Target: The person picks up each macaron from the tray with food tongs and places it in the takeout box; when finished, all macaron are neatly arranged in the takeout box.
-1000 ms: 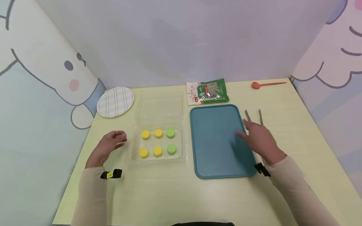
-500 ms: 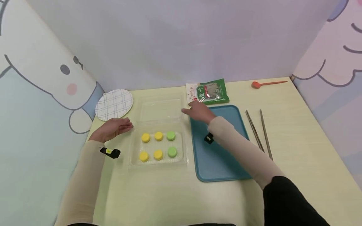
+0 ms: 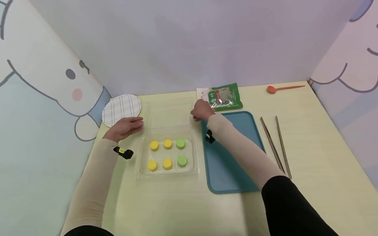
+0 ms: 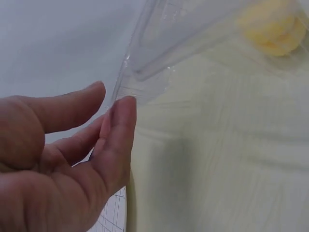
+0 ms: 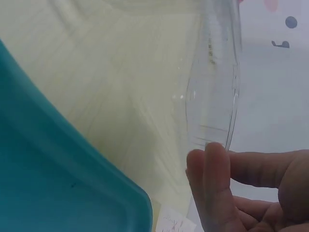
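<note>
A clear plastic container stands open, its lid (image 3: 169,115) laid back behind the base (image 3: 160,154). In the base sit several macarons, yellow (image 3: 168,144) at left and middle and green (image 3: 181,144) at right. My left hand (image 3: 127,127) is at the lid's left edge; in the left wrist view its fingertips (image 4: 124,104) meet the lid's rim while the thumb stands apart. At the lid's right edge my right hand (image 3: 202,109) is bent. The right wrist view has its thumb and fingertips (image 5: 216,150) pinching the lid's corner.
A blue tray (image 3: 230,157) lies right of the container, partly beneath my right forearm. Metal chopsticks (image 3: 277,147) lie beyond it. A green-and-white spice packet (image 3: 225,97), a red spoon (image 3: 271,89) and a checked round plate (image 3: 119,106) line the back edge.
My right hand has come from beside the chopsticks across the tray to the lid's right edge, and its fingers have bent. My left hand has moved forward to the lid's left edge.
</note>
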Demonstrator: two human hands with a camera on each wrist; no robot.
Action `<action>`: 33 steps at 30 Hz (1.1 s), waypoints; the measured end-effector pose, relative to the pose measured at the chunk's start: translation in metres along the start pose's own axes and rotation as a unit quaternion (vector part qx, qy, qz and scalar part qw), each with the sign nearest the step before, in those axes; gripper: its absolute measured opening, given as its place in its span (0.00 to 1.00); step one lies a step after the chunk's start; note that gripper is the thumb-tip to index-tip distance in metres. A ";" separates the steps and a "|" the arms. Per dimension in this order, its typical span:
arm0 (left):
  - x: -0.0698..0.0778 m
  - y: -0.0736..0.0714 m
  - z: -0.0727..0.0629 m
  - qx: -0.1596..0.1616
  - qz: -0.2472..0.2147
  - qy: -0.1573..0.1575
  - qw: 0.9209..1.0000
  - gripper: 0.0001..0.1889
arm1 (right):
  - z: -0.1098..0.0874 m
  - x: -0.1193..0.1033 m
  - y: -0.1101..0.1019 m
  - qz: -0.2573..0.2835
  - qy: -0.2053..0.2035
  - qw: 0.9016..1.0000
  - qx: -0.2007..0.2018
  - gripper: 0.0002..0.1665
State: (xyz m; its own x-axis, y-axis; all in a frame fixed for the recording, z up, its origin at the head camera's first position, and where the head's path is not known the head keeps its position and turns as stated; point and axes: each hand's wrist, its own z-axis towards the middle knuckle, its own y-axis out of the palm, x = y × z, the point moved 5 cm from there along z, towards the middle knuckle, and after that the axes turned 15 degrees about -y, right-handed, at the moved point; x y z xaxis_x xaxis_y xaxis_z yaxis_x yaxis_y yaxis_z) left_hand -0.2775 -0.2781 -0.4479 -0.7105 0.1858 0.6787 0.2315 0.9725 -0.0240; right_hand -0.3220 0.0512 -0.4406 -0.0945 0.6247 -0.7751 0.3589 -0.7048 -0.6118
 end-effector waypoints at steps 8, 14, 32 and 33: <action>0.006 0.003 0.000 0.035 0.007 0.028 0.999 0.30 | -0.020 -0.003 -0.007 0.106 -0.045 0.992 0.047 0.30; 0.008 0.004 -0.014 0.066 -0.018 0.084 0.994 0.23 | -0.041 -0.017 -0.019 0.174 -0.132 0.969 0.114 0.21; -0.008 0.002 -0.061 0.193 0.157 0.205 0.947 0.17 | -0.098 -0.029 -0.021 0.050 -0.262 0.951 0.154 0.08; -0.010 0.002 -0.065 0.199 0.167 0.199 0.945 0.18 | -0.101 -0.028 -0.020 0.047 -0.262 0.953 0.146 0.08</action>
State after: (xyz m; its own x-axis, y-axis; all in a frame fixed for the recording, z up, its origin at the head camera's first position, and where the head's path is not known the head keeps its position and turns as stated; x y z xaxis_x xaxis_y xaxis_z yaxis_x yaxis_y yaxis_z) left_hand -0.2270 -0.2872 -0.4072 -0.3166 0.5021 0.8048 0.0741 0.8589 -0.5067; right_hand -0.2324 0.0814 -0.3905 -0.5525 0.3549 -0.7542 0.1227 -0.8603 -0.4948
